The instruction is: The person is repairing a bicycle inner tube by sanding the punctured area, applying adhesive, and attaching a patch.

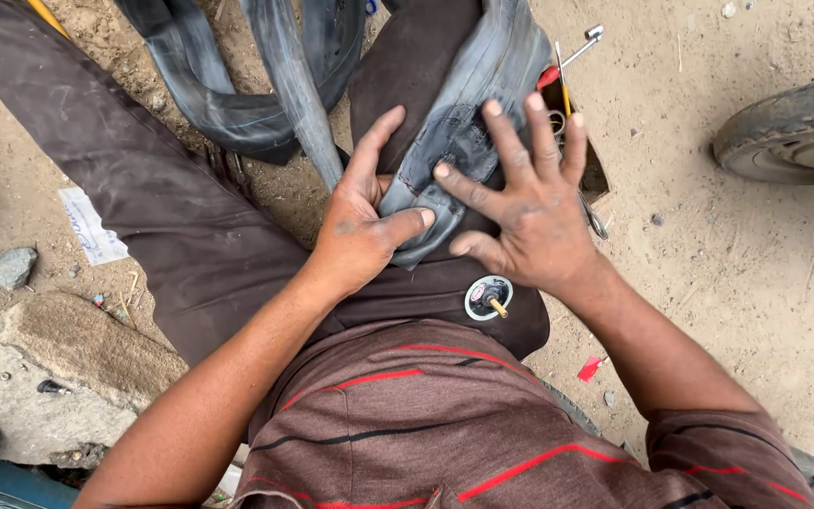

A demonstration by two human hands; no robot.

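A grey-black rubber inner tube [468,90] lies draped over my right thigh. My left hand [362,221] pinches the tube's folded lower edge between thumb and fingers. My right hand [531,203] lies flat with fingers spread, pressing on the tube's scuffed area next to the left thumb. A small round patch with a brass valve stem [489,298] sits on my lap just below the right hand.
More loops of inner tube [237,85] lie on the sandy ground ahead. Tools, including a red-handled one and a metal wrench [577,52], sit to the right of my knee. A tyre [793,132] is at the right edge. Stones [13,267] and paper lie left.
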